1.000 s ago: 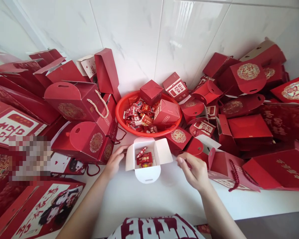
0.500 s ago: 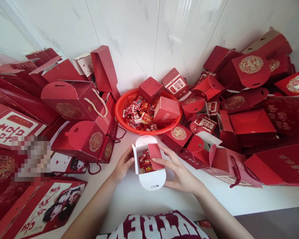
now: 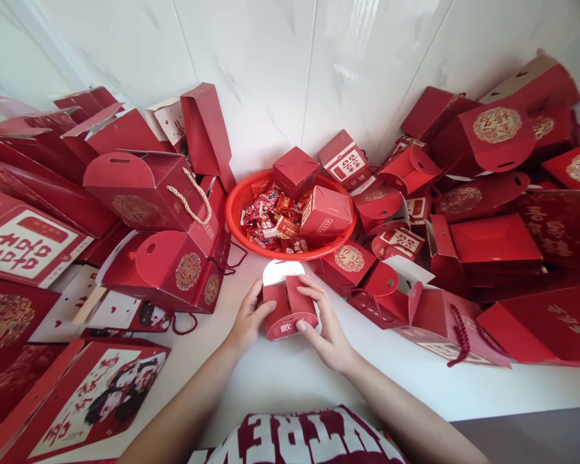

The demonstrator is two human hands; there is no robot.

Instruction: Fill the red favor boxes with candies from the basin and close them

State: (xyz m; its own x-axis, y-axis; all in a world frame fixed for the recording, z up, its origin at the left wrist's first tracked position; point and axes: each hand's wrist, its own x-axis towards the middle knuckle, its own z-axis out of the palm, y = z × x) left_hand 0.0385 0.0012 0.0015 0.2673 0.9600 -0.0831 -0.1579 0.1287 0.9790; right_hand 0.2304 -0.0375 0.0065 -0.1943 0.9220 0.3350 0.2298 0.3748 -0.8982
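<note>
A small red candy box (image 3: 287, 309) stands on the white table between my hands. Its side flaps and the rounded near flap are folded in over the top, while the far flap stands up with its white inside showing. My left hand (image 3: 247, 316) grips the left side, thumb on the red side flap. On the right side, my right hand (image 3: 326, 325) holds the box, its fingers on the right flap and its thumb on the near flap. Only a narrow gap shows between the side flaps. Just behind is a red plastic basket (image 3: 229, 216) with wrapped candies (image 3: 270, 219) and closed red boxes (image 3: 297, 171).
Red gift boxes crowd the left, one with a cream rope handle (image 3: 196, 200). More red boxes (image 3: 493, 241) are piled on the right. A white tiled wall (image 3: 265, 84) rises behind the table (image 3: 367, 367).
Both side flaps and the near flap have been folded over the box's opening, hiding the candies inside. My right thumb has moved onto the near flap. A blurred patch at left is gone.
</note>
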